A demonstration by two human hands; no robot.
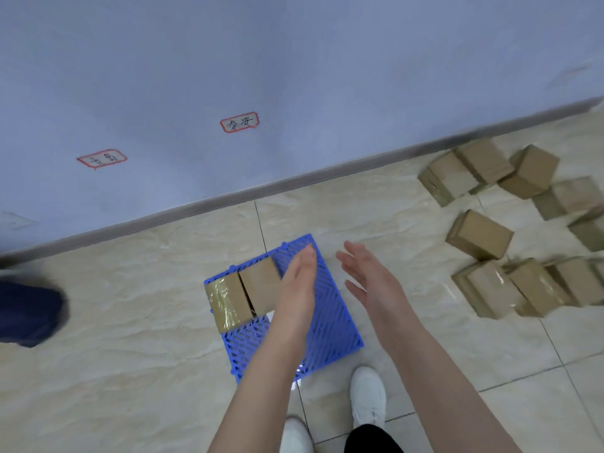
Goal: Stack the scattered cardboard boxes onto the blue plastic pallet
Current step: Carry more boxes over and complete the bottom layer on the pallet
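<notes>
The blue plastic pallet (pixel 330 318) lies on the tiled floor in front of my feet. Two cardboard boxes sit side by side on its far left part: a taped box (pixel 227 300) and a plain box (pixel 260 284). My left hand (pixel 299 282) is flat, fingers together, beside the right face of the plain box; whether it touches is unclear. My right hand (pixel 367 277) hovers open just past the pallet's right edge, holding nothing. Several loose cardboard boxes (pixel 480 235) lie scattered on the floor to the right.
A blue-grey wall with two red-framed labels (pixel 239 121) and a dark baseboard (pixel 294 181) runs behind the pallet. My white shoes (pixel 367 395) stand below the pallet. A dark blue shape (pixel 27 310) is at the left edge.
</notes>
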